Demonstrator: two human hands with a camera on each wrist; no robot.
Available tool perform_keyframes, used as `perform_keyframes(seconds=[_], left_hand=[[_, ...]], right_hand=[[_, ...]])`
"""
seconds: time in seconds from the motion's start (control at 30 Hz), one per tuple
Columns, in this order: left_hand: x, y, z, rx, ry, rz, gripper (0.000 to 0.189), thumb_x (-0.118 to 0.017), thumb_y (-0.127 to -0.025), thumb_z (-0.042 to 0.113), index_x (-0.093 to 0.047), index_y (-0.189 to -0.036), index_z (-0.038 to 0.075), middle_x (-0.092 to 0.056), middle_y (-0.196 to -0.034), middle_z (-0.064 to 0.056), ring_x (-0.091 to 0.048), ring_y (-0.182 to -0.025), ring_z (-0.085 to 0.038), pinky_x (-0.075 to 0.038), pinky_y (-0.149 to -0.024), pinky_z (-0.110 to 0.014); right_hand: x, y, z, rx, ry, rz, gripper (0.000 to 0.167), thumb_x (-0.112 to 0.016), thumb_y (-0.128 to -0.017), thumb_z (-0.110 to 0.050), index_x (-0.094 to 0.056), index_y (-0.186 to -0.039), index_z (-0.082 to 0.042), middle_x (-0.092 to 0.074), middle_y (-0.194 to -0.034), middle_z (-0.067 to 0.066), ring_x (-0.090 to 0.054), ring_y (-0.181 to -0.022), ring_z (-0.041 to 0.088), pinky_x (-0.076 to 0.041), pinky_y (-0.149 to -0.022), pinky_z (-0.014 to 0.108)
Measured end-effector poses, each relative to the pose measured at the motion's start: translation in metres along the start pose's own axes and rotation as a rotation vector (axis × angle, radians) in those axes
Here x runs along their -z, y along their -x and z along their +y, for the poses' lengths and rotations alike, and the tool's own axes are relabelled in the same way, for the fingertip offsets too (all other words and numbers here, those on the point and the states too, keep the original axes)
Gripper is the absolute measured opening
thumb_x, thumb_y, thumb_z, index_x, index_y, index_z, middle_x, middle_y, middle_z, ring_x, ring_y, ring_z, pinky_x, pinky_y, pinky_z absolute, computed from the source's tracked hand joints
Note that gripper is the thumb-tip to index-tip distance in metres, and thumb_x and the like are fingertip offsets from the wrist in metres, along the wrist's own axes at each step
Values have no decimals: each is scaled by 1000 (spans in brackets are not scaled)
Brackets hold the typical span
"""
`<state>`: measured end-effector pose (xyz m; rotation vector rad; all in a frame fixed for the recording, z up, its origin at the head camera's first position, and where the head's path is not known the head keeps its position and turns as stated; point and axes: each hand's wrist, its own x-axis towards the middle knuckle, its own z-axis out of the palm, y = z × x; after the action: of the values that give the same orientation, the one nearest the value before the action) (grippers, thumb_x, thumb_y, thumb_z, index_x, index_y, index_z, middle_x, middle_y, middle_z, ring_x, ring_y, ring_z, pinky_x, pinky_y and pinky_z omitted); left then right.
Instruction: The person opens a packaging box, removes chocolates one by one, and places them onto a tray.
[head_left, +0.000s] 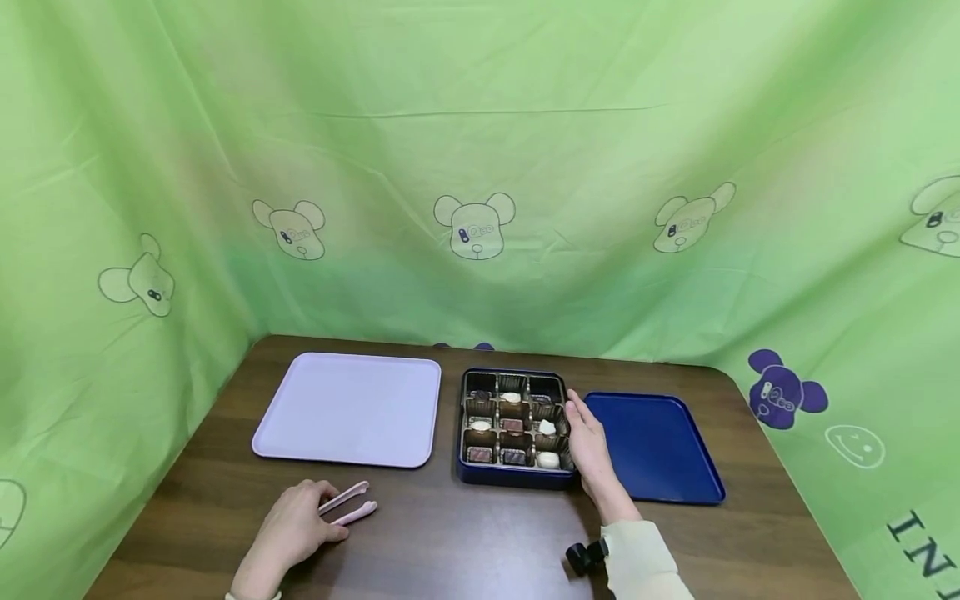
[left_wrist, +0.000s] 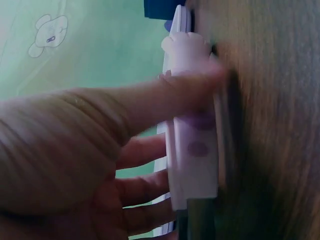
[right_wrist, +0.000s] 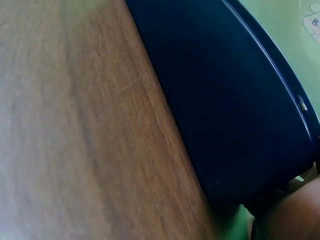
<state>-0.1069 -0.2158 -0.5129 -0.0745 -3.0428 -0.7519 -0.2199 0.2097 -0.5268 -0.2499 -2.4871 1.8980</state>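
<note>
My left hand point(head_left: 291, 527) holds a pair of pale pink tongs point(head_left: 356, 512) low over the front left of the table. The tips are apart and point right; in the left wrist view the paw-shaped end of the tongs point(left_wrist: 187, 47) shows past my thumb. A dark blue box of chocolates point(head_left: 517, 477) sits right of the middle, its dividers holding dark, brown and white pieces. Along its right side lies my right hand point(head_left: 590, 446), fingers extended against the wall. The right wrist view shows the box's dark side point(right_wrist: 225, 95) close up, with a bit of hand at the lower right corner.
A pale lilac tray point(head_left: 352, 408) lies flat behind my left hand. Right of the box is a dark blue lid point(head_left: 652, 450), partly behind my right hand. A black device point(head_left: 585, 558) is at my right wrist. Green printed cloth point(head_left: 480, 150) hangs behind the wooden table point(head_left: 450, 542).
</note>
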Motion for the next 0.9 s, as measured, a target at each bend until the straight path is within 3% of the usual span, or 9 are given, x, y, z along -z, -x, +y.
perform_keyframes(seconds=[0.1, 0.27, 0.47, 0.6, 0.73, 0.9], left_hand=[[1, 1, 0, 12, 10, -16, 37, -93, -61, 19, -70, -89, 14, -60, -79, 1, -53, -70, -15, -44, -64, -38], [3, 3, 1, 13, 67, -69, 30, -90, -68, 18, -70, -88, 14, -60, -76, 4, -52, -68, -12, -44, -63, -35], [9, -4, 10, -146, 258, -163, 26, -79, -86, 30, -73, -100, 9, -62, -75, 9, -51, -65, -3, -44, -60, -25], [8, -15, 20, -208, 336, -142, 24, -69, -97, 32, -72, -107, 11, -59, -75, 10, -49, -64, -2, -43, -59, -23], [5, -21, 29, -204, 353, -91, 23, -64, -101, 32, -69, -111, 12, -53, -70, 12, -48, -62, -2, -42, -58, -23], [6, -27, 37, -199, 360, -91, 35, -59, -103, 31, -65, -128, 6, -52, -69, 10, -50, -60, -2, -45, -59, -23]], right_hand=[[0, -1, 1, -19, -36, 1, 53, -35, -111, -31, -27, -160, -12, -19, -167, 11, -8, -155, 31, -10, -124, 49], [0, -1, 2, -35, -53, -5, 51, -36, -111, -23, -28, -161, -14, -18, -167, 10, -6, -155, 31, -9, -124, 50], [0, -2, 1, -45, -70, 2, 51, -37, -111, -23, -28, -161, -16, -17, -168, 10, -6, -155, 31, -9, -124, 50], [0, -3, 0, -50, -74, 7, 50, -38, -111, -23, -29, -160, -16, -17, -168, 10, -6, -155, 31, -9, -124, 50], [-1, -3, -1, -57, -77, -6, 50, -37, -111, -22, -28, -161, -16, -15, -168, 11, -5, -155, 32, -9, -123, 52], [-1, -1, -1, -58, -81, -2, 50, -37, -111, -22, -29, -160, -15, -15, -168, 11, -5, -155, 32, -9, -123, 52]])
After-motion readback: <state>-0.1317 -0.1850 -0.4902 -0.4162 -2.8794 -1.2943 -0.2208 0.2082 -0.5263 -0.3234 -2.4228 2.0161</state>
